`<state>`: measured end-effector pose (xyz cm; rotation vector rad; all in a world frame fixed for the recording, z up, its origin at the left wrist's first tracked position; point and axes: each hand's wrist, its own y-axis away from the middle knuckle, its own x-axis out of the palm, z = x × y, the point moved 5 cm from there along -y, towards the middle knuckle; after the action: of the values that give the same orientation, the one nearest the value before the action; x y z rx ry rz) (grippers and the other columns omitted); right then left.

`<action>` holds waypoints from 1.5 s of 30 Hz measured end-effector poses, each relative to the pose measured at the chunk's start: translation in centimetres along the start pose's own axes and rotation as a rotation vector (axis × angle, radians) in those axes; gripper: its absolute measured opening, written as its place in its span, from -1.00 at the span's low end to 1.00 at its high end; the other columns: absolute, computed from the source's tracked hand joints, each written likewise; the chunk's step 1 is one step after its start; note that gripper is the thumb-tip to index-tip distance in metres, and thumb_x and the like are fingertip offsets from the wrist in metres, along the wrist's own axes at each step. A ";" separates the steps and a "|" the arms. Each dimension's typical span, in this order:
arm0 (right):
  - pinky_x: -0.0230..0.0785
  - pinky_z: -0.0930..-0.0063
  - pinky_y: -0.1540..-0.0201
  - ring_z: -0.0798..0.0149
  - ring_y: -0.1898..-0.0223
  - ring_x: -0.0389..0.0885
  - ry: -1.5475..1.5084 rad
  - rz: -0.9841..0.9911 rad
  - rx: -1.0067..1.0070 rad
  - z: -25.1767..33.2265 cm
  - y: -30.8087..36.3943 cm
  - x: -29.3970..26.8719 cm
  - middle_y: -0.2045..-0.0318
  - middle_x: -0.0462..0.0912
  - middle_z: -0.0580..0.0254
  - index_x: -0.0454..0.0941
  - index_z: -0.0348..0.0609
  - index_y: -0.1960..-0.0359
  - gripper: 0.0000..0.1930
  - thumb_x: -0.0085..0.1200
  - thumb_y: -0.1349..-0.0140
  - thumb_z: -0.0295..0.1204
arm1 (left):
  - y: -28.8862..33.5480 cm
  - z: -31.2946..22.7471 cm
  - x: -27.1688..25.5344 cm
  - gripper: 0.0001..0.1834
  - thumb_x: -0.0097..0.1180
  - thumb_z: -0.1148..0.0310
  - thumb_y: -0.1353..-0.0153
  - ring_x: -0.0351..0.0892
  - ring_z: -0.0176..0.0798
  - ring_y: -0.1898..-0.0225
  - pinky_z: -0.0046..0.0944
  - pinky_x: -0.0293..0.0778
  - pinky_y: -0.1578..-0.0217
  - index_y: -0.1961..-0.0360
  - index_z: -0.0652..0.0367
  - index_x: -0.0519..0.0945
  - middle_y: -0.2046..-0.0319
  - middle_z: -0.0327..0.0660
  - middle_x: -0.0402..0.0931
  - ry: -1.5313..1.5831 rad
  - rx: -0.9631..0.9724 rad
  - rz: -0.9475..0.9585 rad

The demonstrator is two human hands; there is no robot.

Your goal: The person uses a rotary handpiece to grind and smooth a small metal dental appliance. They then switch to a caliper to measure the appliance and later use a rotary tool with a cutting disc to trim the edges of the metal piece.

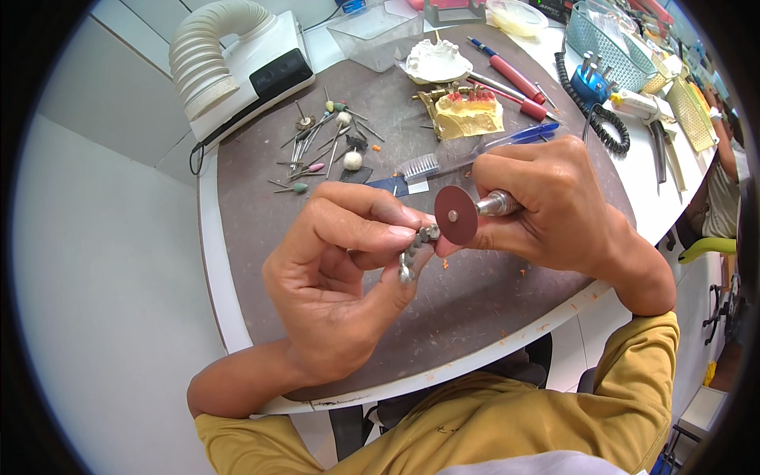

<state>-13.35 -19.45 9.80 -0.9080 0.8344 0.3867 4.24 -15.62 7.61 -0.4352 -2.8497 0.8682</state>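
Left hand [336,269], curled, pinching a small silvery metal casting of joined tooth-shaped units [413,252] between thumb and forefinger, held above the near part of the dark brown rounded work mat [475,309]; right hand [554,210], clenched around a silver rotary handpiece [499,203] bearing a flat dark red cutting disc [455,214], the disc's edge touching the casting's upper end; orange flecks scattered on the mat beneath the hands; beyond the hands, a clear-handled brush with white bristles [431,166] and a blue pen [526,134]; to the left, a loose cluster of small mounted burs and polishing points [321,146]; farther back, a yellow plaster dental model with pink wax and teeth [469,111], then a white plaster cast [434,59]; at far left, a white suction unit with ribbed hose [237,63]; at far right, a black coiled cable [594,111] and a pale blue mesh basket [606,36].
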 end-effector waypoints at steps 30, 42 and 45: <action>0.15 0.40 0.68 0.22 0.76 0.35 0.009 -0.034 -0.032 0.1 0.1 -0.1 0.76 0.38 0.25 0.40 -0.16 0.67 -0.53 0.50 0.16 -0.16 | -0.1 0.4 -0.1 -0.72 0.09 0.83 -0.08 0.60 -0.19 0.08 -0.24 0.66 0.02 0.18 0.38 0.47 0.08 0.03 0.42 0.010 -0.065 -0.026; 0.14 0.44 0.69 0.26 0.76 0.33 0.026 -0.038 0.012 0.3 -0.1 -0.5 0.76 0.39 0.23 0.42 -0.18 0.68 -0.57 0.49 0.10 -0.23 | -0.2 0.6 -0.2 -0.75 0.14 0.74 -0.16 0.61 -0.13 0.04 -0.25 0.67 0.06 0.14 0.36 0.46 0.11 0.05 0.51 0.023 -0.125 -0.079; 0.13 0.43 0.69 0.25 0.76 0.32 0.009 -0.043 0.007 0.1 0.0 -0.4 0.75 0.38 0.23 0.41 -0.19 0.68 -0.58 0.48 0.08 -0.25 | -0.2 0.5 0.0 -0.75 0.12 0.76 -0.15 0.61 -0.12 0.04 -0.26 0.66 0.06 0.14 0.38 0.48 0.12 0.05 0.51 0.036 -0.115 -0.085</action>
<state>-13.50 -19.35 10.15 -0.9200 0.8231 0.3420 4.07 -16.01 7.30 -0.3351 -2.8709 0.6775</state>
